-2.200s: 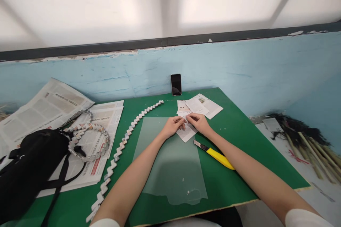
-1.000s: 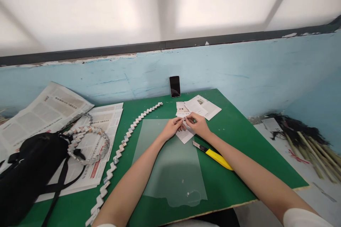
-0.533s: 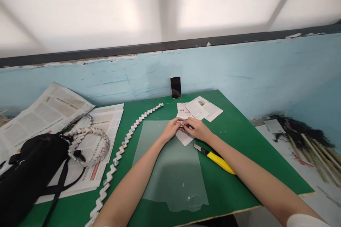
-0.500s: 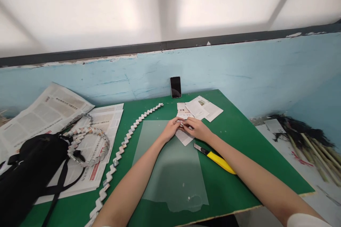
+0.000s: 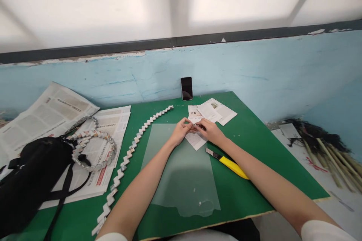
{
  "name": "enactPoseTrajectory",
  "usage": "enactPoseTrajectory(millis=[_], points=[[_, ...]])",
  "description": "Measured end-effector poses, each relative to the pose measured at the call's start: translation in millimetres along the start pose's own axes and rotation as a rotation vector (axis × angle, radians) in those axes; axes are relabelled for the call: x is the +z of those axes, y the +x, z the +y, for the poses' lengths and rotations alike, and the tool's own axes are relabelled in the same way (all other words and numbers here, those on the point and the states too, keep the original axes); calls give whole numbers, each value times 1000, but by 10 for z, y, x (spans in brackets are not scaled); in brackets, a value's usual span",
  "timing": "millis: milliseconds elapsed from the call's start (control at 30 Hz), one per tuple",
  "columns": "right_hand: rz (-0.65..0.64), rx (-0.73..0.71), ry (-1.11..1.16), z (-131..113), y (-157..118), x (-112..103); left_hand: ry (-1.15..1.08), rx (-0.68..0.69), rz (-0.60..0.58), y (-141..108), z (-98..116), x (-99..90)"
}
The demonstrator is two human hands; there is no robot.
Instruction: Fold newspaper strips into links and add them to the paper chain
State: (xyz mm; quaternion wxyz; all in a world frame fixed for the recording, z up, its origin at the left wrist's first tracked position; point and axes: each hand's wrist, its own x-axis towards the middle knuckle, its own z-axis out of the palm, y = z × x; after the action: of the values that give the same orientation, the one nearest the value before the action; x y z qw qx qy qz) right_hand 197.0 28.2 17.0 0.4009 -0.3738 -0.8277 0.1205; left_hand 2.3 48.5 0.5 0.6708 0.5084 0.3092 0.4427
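Bent higher than half a second ago, my left hand [image 5: 181, 131] meets my right hand [image 5: 212, 131], both pinching what looks like a small paper piece [image 5: 194, 124], mostly hidden, above the printed sheet [image 5: 197, 142]. With so little to grip, one uneven tug could slip or crease it. Nearby, the yellow knife [image 5: 233, 167] lies with its blade bared; my right wrist dropping carelessly could catch its edge.

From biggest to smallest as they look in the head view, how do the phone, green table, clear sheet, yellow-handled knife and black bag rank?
1. Green table
2. Black bag and clear sheet: too close to rank, as both are partly out of sight
3. Yellow-handled knife
4. Phone
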Motion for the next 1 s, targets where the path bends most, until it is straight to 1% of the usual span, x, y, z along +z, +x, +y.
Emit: enactPoseTrajectory(millis=[167,333,500,633,667,733,800,867,933,1000], points=[[-18,-21,63,-13,1,-8,117,73,28,-9,11,18],[-7,-24,55,-39,-2,-23,148,83,-3,-23,43,37],[7,16,90,-57,4,-17,217,77,7,-41,45,55],[33,97,124,-64,22,15,278,64,12,-53,25,108],[42,117,134,-63,25,22,293,70,36,-56,31,117],[50,142,149,-59,29,24,394,118,128,-58,71,107],[57,147,153,-58,31,13,612,203,265,-57,152,43],[79,140,154,-62,34,-7,888,249,378,-52,253,-79],[103,126,169,-70,39,-24,1085,267,552,-49,333,-241],[118,114,194,-78,42,-33,1256,244,700,-46,364,-403]])
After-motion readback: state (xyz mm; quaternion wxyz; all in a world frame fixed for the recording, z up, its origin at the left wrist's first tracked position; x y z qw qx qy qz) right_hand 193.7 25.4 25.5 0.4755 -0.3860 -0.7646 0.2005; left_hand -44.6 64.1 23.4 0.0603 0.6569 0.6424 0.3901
